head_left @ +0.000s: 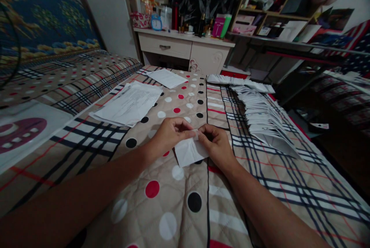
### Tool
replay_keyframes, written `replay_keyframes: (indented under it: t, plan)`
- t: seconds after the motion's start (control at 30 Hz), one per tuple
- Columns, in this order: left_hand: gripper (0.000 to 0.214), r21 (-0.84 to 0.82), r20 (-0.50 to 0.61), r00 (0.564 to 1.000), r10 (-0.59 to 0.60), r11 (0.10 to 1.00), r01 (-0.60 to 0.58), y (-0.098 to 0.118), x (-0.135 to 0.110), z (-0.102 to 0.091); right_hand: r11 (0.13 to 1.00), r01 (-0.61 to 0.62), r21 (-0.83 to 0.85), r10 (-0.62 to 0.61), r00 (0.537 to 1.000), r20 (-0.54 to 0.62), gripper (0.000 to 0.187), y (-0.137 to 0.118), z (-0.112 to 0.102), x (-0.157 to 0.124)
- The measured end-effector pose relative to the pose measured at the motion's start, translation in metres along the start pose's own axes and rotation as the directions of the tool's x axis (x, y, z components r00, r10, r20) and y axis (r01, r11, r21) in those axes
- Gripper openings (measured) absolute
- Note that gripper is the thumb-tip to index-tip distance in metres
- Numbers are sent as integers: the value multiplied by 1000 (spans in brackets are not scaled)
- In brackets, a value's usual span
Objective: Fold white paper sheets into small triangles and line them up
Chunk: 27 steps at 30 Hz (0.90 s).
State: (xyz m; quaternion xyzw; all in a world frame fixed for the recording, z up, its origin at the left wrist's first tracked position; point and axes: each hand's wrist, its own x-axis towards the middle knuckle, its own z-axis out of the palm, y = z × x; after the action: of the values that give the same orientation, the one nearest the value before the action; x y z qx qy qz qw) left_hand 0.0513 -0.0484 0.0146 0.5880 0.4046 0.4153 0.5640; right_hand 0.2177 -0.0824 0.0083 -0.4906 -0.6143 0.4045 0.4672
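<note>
A small folded piece of white paper (190, 153) is held between my two hands, low over the patterned bed cover (162, 217). My left hand (172, 134) pinches its upper edge between thumb and fingers. Close beside it, my right hand (216, 144) grips the same edge, the thumbs nearly meeting. The curled fingers hide part of the paper's top. To the right lies a long row of folded white papers (261, 115), standing packed against each other. Printed sheets (131, 101) are stacked on the left.
Beyond the stack lies another small pile of white sheets (167, 78). A plastic bag with a pink print (26, 128) is at the far left. A white dresser (164, 46) with bottles and a blue clock (156, 23) stands behind the bed, and shelves (271, 15) rise at the right.
</note>
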Motion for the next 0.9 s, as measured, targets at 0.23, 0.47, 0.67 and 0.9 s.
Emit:
replay_keyframes:
  t: [0.23, 0.47, 0.67, 0.9]
  plan:
    - [28, -368, -21, 998, -53, 929, 42, 1, 1, -2, 975, -51, 218, 44, 998, 35, 31, -3, 2, -2]
    - [27, -604, 92, 994, -54, 791, 98, 3, 0, 1, 920, -90, 381, 59, 994, 93, 27, -6, 4, 3]
    - [27, -644, 150, 987, -60, 752, 144, 5, -4, 2, 872, -178, 455, 62, 964, 259, 39, -9, 1, 0]
    - [20, -613, 164, 981, -105, 769, 185, 5, -3, 3, 800, -243, 549, 155, 967, 203, 30, -7, 4, -1]
